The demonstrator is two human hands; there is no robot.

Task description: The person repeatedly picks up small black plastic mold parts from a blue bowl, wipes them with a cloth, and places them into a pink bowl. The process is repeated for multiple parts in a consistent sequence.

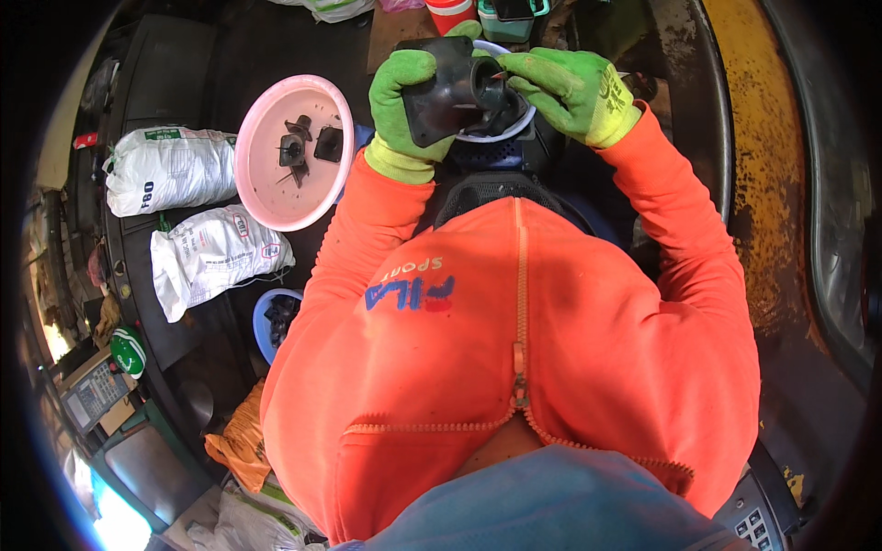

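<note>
In green gloves, both my hands are raised near the top middle. My left hand [404, 110] is closed around a black molded part [441, 99], gripping its flat square flange. A round tube opening on the part faces my right hand [570, 90]. The fingertips of that hand are pinched together at the tube's rim; a thin, small thing shows there, too small to name. Below the part, a white-rimmed bowl [525, 121] is partly hidden, with dark pieces in it.
To the left, a pink basin [262, 188] holds several black square parts [329, 143]. Two white sacks [170, 170] lie beside it. A blue basin [262, 323] with dark pieces sits below. A red bucket [450, 16] and teal container [505, 28] stand beyond; a rusty yellow panel [767, 138] rises at right.
</note>
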